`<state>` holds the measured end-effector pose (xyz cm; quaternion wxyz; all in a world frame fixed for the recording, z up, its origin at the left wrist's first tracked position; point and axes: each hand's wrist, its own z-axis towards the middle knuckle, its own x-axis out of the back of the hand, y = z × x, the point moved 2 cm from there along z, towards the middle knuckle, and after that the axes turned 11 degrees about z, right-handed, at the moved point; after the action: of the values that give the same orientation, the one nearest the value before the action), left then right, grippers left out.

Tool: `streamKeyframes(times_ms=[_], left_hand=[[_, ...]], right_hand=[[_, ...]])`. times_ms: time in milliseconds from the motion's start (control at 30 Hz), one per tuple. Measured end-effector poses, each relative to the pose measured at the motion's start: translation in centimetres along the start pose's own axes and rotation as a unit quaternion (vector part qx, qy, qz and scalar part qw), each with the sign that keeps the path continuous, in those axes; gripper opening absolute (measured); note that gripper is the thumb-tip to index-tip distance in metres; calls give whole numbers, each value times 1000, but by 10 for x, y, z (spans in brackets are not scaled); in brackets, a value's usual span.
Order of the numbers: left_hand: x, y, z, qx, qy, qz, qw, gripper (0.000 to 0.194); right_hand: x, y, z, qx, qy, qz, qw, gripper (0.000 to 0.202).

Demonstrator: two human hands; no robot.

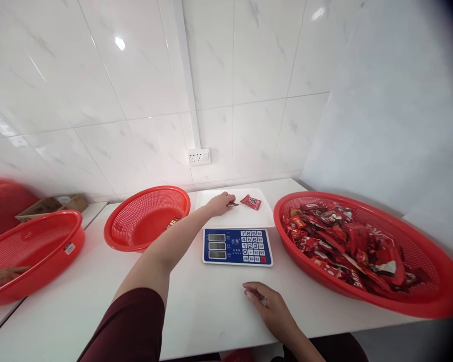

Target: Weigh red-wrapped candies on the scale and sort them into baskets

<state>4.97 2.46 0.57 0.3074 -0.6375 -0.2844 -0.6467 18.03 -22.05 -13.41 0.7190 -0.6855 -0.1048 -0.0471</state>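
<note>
My left hand (pixel 222 204) reaches over the white pan (pixel 245 219) of a digital scale. Its fingers are closed on a small red snack packet (pixel 233 203), which they mostly cover. Just right of it, another red packet (pixel 251 202) with dark lettering lies flat on the pan. In front of the pan is the blue keypad panel (pixel 237 247) with three small displays. My right hand (pixel 269 307) rests on the white table near the front edge, loosely curled with a gap between thumb and fingers. Nothing shows in it.
A large red basket (pixel 340 289) on the right holds many red wrapped packets (pixel 347 241). Left of the scale, another red basket (pixel 145 216) contains a packet (pixel 172 221). Farther left, a co-worker's hand (pixel 2 277) reaches into a third red basket (pixel 56 236). Behind it sits a cardboard box (pixel 75 203).
</note>
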Motion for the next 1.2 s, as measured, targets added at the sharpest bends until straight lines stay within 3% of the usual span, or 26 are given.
streamKeyframes(times_ms=[133,267,300,367,467,533,600,667,800,867,933,1067,1200], left_hand=[[19,-24,-22,41,38,-3,998,22],[50,-65,-58,135,62,11,989,25],[57,-76,-69,175,52,28,983,27],[67,-94,-91,248,-25,61,967,34],[72,-106,-110,303,-141,78,939,54],[70,-99,-108,290,-150,104,939,70],[64,-80,-93,233,-110,135,957,72],[53,-52,-67,140,-50,123,981,63],[18,16,-8,-30,-11,49,998,63],[2,43,16,-63,0,36,997,63],[-8,60,34,-51,1,32,998,55],[-6,57,41,16,0,35,999,34],[21,15,4,73,12,42,996,35]], right_hand=[[0,0,-1,-2,-1,5,1000,30],[0,-1,-1,0,-2,7,1000,30],[0,-1,-1,1,-2,8,1000,30],[1,-1,0,3,-2,11,1000,30],[1,0,0,6,-7,14,1000,29],[0,0,1,9,-7,16,1000,29],[0,0,1,11,-3,16,1000,29],[0,-2,2,9,2,13,1000,29],[0,-4,1,3,19,4,1000,30],[0,-3,1,4,30,7,1000,29],[-1,-3,0,5,37,9,999,29],[-1,-6,-2,0,44,5,999,29],[0,-11,-2,0,47,5,999,28]])
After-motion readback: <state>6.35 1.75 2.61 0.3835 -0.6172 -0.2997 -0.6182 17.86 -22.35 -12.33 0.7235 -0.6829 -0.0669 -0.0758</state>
